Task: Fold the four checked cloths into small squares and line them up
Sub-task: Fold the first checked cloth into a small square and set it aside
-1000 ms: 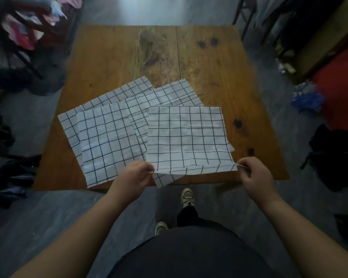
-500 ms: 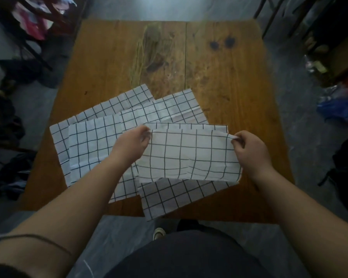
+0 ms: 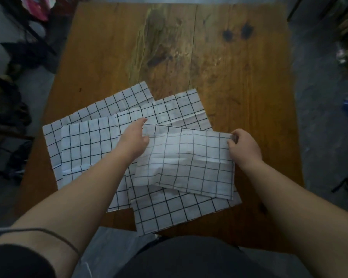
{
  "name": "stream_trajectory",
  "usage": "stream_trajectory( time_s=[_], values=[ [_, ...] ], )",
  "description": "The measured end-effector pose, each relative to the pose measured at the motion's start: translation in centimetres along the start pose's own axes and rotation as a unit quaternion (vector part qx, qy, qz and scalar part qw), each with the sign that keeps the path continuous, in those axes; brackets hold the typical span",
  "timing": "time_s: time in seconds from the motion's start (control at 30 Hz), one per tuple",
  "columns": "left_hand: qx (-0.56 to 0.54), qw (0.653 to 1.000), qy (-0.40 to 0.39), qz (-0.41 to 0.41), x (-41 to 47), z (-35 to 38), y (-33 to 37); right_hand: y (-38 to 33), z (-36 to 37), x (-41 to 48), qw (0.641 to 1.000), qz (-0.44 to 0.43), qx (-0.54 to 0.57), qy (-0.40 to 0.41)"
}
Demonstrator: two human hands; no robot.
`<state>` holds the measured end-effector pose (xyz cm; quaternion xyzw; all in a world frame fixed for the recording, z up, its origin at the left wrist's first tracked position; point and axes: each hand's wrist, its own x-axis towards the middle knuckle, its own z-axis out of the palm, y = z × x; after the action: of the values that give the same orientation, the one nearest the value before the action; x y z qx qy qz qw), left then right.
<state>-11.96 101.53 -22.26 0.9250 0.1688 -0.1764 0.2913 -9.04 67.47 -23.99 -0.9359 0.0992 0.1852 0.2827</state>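
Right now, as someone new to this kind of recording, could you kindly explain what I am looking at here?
There is no machine: a person wears a camera on the head, looking down at their own bare arms. The wooden table carries four white checked cloths. The left hand and right hand hold the two far corners of the top cloth, which is doubled over on itself. Beneath it lies a flat cloth overhanging the near edge, and two more cloths, and, spread overlapping to the left and behind. None is a small square yet.
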Motion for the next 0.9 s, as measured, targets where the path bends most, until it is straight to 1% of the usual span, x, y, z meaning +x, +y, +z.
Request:
stream_trajectory(
  time_s=[0.13,0.23,0.33,0.43,0.53,0.63,0.7,0.77,0.83,0.9],
  values=[
    [-0.009,1.0,0.024,-0.01,-2.5,-0.4,-1.8,0.9,0.6,-2.0,0.999,0.002,-0.001,0.039],
    [-0.039,0.999,0.012,-0.033,-5.4,-0.3,-3.9,1.8,1.3,-5.4,0.998,-0.016,0.012,0.057],
    [-0.051,0.998,-0.01,-0.044,-7.8,0.4,-6.4,2.6,2.8,-9.3,0.998,-0.06,0.004,0.033],
    [-0.091,0.993,-0.036,-0.064,-9.4,0.9,-7.9,2.8,4.7,-12.7,0.995,-0.088,-0.038,0.004],
    [-0.157,0.982,-0.09,-0.048,-10.9,1.3,-8.8,2.5,6.4,-15.6,0.995,-0.081,-0.056,-0.011],
    [-0.175,0.976,-0.125,-0.024,-11.6,1.9,-9.1,2.1,8.0,-17.4,0.994,-0.08,-0.068,-0.012],
    [-0.147,0.982,-0.114,0.011,-11.3,2.5,-9.0,1.9,8.8,-18.1,0.992,-0.088,-0.084,-0.019],
    [-0.115,0.989,-0.079,0.045,-10.7,3.1,-9.1,1.7,9.2,-18.7,0.99,-0.089,-0.107,-0.018],
    [-0.12,0.99,-0.057,0.04,-10.2,3.4,-9.2,1.6,9.4,-19.1,0.99,-0.088,-0.115,-0.005],
    [-0.114,0.992,-0.046,0.012,-10.1,3.3,-9.5,1.4,9.6,-19.3,0.989,-0.085,-0.117,0.003]
  ],
)
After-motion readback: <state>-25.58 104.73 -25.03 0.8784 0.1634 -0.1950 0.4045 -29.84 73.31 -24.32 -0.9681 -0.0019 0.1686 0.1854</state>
